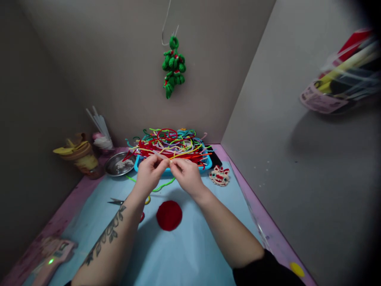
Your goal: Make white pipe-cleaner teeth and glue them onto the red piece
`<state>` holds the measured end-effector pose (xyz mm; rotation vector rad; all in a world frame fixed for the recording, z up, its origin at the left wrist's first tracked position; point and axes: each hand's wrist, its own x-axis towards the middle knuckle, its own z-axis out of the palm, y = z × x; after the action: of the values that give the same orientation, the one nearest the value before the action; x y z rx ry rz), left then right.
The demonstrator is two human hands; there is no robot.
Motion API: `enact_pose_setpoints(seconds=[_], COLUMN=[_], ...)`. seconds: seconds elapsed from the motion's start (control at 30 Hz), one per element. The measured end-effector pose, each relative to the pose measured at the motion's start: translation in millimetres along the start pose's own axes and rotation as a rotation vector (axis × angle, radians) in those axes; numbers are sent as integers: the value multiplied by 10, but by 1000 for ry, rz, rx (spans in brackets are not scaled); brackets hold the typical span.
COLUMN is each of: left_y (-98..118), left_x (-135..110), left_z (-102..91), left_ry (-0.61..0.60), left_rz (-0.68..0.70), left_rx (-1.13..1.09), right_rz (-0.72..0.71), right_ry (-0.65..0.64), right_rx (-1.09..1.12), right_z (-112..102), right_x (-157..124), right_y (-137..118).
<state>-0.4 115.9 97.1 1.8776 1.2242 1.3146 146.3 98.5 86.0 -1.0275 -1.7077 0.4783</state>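
My left hand and my right hand meet fingertip to fingertip in front of the tray. Both are closed in a pinch on a thin pale pipe cleaner, mostly covered by the fingers. Below them a dark red round disc lies on the blue sheet. Scissors point left, partly hidden under my left forearm. A bright green pipe cleaner curves across the sheet beneath my hands. Just behind, a blue tray is heaped with colourful pipe cleaners.
A metal bowl with small white bits stands left of the tray. A red-and-cream lion-like face lies at right. Green-and-red craftwork hangs from the back wall. A pink device sits front left; a filled holder hangs on the right wall.
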Motion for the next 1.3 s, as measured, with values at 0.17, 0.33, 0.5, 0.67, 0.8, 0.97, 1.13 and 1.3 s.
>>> enact_pose_setpoints(seconds=[0.17,0.33,0.5,0.67,0.8,0.97,1.13,1.3], left_y=[5,8,23,63,38,-32,-62,-64], left_x=[13,15,-10,-43,-25,55,89,73], left_z=[-32,-49,-24,45,74,-60,-145,-97], left_ry=[-36,-38,2,41,21,-100,-175,-215], left_rz=[72,107,68,26,-46,-112,-120,-75], left_rx=[-35,-22,13,-11,-58,-173,-167,-179], right_rz=[204,216,152,63,35,238,555,571], right_ry=[-49,-24,13,90,102,-129,-284,-290], right_rx=[277,398,321,101,30,478,760,814], right_z=[19,37,20,-1,4,-83,-200,-109], right_x=[16,24,12,-18,-14,78,133,91], right_y=[24,72,61,8,36,163,177,97])
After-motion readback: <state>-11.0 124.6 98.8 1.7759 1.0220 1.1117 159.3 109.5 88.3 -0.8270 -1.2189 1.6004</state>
